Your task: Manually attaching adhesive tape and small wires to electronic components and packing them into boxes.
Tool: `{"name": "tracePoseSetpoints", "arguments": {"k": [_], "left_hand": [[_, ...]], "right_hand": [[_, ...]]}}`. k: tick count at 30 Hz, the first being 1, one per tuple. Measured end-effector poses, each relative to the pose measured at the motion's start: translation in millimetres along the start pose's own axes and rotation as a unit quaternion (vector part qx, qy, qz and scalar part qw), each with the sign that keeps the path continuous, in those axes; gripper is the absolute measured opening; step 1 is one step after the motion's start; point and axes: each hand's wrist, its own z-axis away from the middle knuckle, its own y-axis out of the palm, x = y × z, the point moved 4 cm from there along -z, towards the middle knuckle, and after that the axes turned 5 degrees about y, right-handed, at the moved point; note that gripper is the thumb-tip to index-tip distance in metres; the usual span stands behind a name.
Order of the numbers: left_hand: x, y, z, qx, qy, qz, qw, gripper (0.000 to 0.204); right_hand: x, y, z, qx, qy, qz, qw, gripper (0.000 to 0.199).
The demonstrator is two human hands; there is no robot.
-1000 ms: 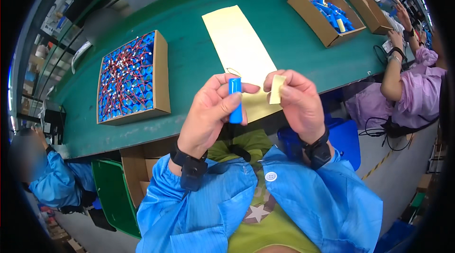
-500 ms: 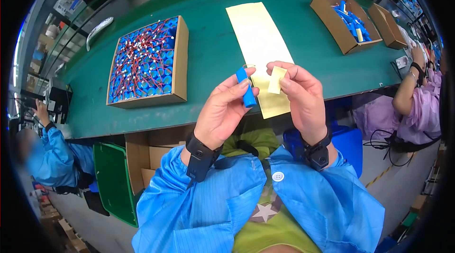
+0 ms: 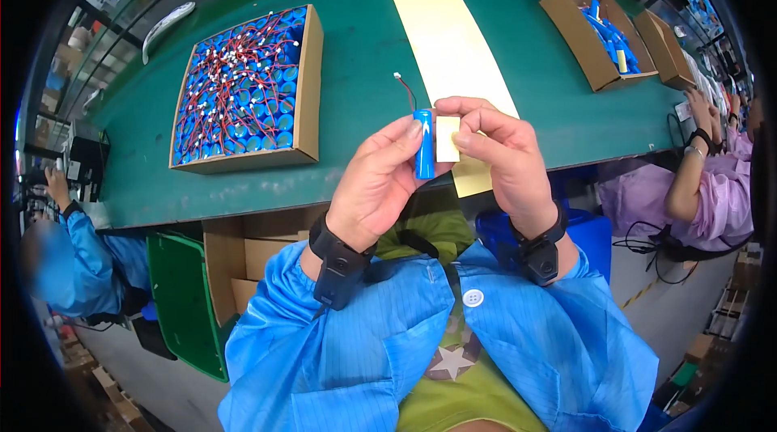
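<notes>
Between the fingers of my left hand (image 3: 379, 171) stands a blue cylindrical battery (image 3: 424, 149), roughly upright. A thin lead with a small white connector (image 3: 397, 75) rises from its upper end. My right hand (image 3: 506, 153) pinches a small pale yellow label (image 3: 447, 139) by its right side. The label is just right of the battery, its left edge close against it; I cannot tell if they touch. Behind my hands a long pale yellow sheet (image 3: 449, 44) lies on the green table (image 3: 356, 68).
At left sits a cardboard box (image 3: 309, 92) packed with blue batteries and red leads. Another cardboard box (image 3: 579, 40) at the far right holds loose blue batteries, beside a smaller carton (image 3: 665, 50). A green bin (image 3: 186, 302) stands below the table. Co-workers sit at both sides.
My left hand has turned the battery more upright, and its lead now points up. The label in my right hand has moved left, up close to the battery.
</notes>
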Motion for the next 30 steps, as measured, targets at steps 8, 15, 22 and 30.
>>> {"name": "tracePoseSetpoints", "arguments": {"k": [8,15,22,30], "left_hand": [[-1.9,1.9,2.6,-0.005,0.029,-0.024,0.999,0.038],[-0.5,5.5,2.5,-0.001,0.042,-0.038,0.998,0.040],[-9.1,13.0,7.7,0.020,0.075,-0.215,0.973,0.045],[-12.0,46.6,7.8,0.111,0.060,-0.216,0.968,0.079]], "right_hand": [[-5.3,8.3,-0.7,-0.007,0.015,0.003,1.000,0.012],[-10.9,8.3,-1.9,-0.010,0.002,0.003,1.000,0.010],[1.7,2.2,3.4,-0.049,-0.099,0.210,0.971,0.010],[10.9,0.2,11.3,0.025,0.061,-0.005,0.998,0.043]]}}
